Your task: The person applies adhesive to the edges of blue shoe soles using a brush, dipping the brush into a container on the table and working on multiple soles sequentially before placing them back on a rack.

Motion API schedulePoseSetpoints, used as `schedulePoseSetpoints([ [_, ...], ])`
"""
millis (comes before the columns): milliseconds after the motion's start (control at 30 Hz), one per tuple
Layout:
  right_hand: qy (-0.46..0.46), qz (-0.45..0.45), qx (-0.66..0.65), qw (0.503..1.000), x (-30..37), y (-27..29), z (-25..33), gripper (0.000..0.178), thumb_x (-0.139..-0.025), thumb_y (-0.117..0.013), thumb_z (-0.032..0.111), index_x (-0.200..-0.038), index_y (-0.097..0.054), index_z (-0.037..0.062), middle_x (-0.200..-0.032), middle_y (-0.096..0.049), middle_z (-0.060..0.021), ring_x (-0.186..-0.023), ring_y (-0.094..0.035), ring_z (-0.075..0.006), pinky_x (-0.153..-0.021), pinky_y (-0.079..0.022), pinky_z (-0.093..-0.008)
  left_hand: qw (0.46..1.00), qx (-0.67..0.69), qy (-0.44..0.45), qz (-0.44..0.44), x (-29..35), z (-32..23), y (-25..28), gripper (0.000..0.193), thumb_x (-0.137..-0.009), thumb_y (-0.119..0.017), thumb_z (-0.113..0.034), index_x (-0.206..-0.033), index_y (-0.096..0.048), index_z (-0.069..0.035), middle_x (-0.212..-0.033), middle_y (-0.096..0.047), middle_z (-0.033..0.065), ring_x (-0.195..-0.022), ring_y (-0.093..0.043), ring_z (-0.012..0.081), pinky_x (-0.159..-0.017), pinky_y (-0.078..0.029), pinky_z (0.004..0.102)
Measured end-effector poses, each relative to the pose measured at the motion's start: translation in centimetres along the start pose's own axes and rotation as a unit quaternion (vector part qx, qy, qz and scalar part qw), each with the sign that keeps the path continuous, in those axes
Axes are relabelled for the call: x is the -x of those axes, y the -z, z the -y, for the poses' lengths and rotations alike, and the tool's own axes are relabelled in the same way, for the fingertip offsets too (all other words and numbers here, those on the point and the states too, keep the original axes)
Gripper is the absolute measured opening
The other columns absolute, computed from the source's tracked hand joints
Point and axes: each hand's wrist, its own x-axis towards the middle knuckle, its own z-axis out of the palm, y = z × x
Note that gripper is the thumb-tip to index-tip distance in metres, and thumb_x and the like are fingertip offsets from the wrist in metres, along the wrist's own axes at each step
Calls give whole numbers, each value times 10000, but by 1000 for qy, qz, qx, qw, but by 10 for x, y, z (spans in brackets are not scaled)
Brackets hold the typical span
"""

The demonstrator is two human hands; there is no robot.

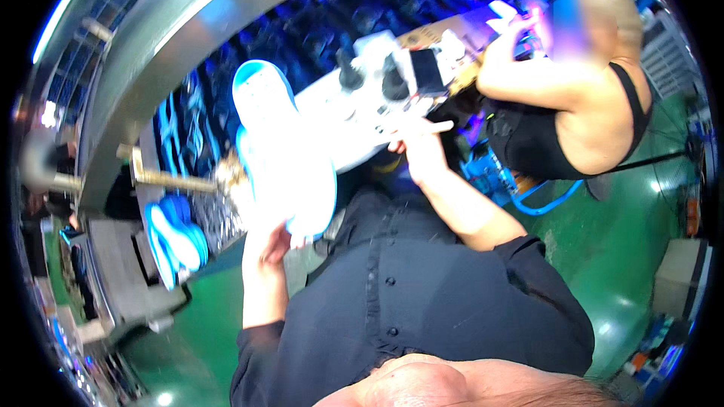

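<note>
The left hand holds the near end of a white, blue-edged shoe sole at the left of the white bench; the right hand, its grip narrow around a pale stick, is near the bench's front edge.

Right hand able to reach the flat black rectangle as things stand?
Probably yes: nothing seems to block the right hand from the flat black rectangle, though that hand holds a pale stick.
</note>
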Motion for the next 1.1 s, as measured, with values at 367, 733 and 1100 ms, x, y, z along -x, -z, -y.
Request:
schedulePoseSetpoints([
  [367, -39, -31, -15, 999, -4, 31, 14, 316, -880, -484, 278, -726, -604, 30, -641, -546, -11, -560, -461, -57, -520, -354, -190, 952, 80, -72, 285, -218, -176, -202, 439, -853, -540, -233, -1192, -372, -10, -956, -566, 187, -762, -608, 219, -590, -535, 239],
  [733, -55, -25, -16, 998, -7, 45, 3, 280, -890, -476, 244, -758, -582, 21, -705, -588, -38, -577, -472, -64, -535, -377, -191, 944, -75, -263, 183, -161, -71, -129, 385, -818, -505, -118, -1180, -424, -17, -740, -570, 107, -550, -531, 145, -542, -461, 250],
  [1100, -97, 14, -20, 995, -3, -4, -22, 245, -898, -456, 217, -793, -550, 16, -706, -557, -51, -553, -490, -99, -531, -411, -210, 708, -194, -109, -670, 78, 78, 286, 675, -713, -677, -260, -1233, -350, 22, -1047, -530, 152, -928, -517, 218, -812, -417, 331],
])
